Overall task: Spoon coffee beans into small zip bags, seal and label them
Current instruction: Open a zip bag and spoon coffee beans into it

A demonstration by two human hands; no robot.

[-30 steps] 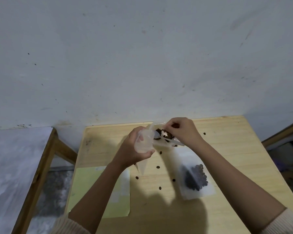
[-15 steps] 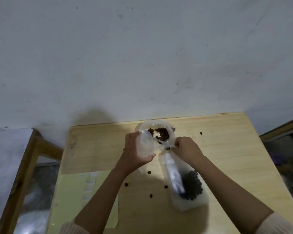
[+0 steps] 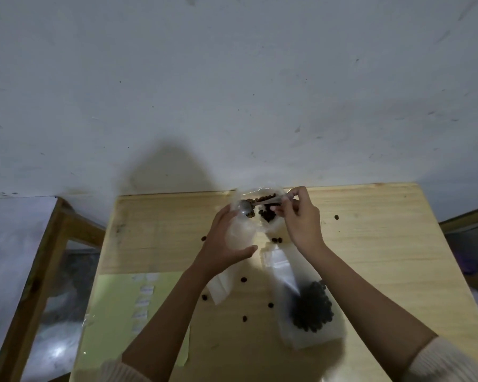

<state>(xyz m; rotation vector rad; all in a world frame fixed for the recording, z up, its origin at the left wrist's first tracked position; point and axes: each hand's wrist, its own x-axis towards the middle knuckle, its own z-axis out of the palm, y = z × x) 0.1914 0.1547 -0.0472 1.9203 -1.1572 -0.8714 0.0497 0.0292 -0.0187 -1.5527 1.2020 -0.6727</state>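
Observation:
My left hand [image 3: 223, 245] holds a small clear zip bag [image 3: 239, 235] upright above the wooden table [image 3: 384, 252]. A metal spoon [image 3: 249, 208] is pinched by its handle in my right hand [image 3: 301, 220]; its bowl carries a few coffee beans at the bag's mouth. Behind the spoon sits a clear plastic container of beans [image 3: 268, 209] near the table's far edge. A filled zip bag [image 3: 311, 306] of dark beans lies flat on the table under my right forearm. A yellow-green label sheet [image 3: 116, 312] with small white labels lies at the table's left front.
Loose coffee beans [image 3: 243, 279] are scattered over the table around the bags, one at the far right [image 3: 336, 217]. A grey wall rises straight behind the table. A second table with a wooden frame [image 3: 36, 271] stands to the left, a gap between the two.
The camera has tilted down and the table looks closer. My right hand has lifted the spoon with beans from the container to the mouth of the bag in my left hand.

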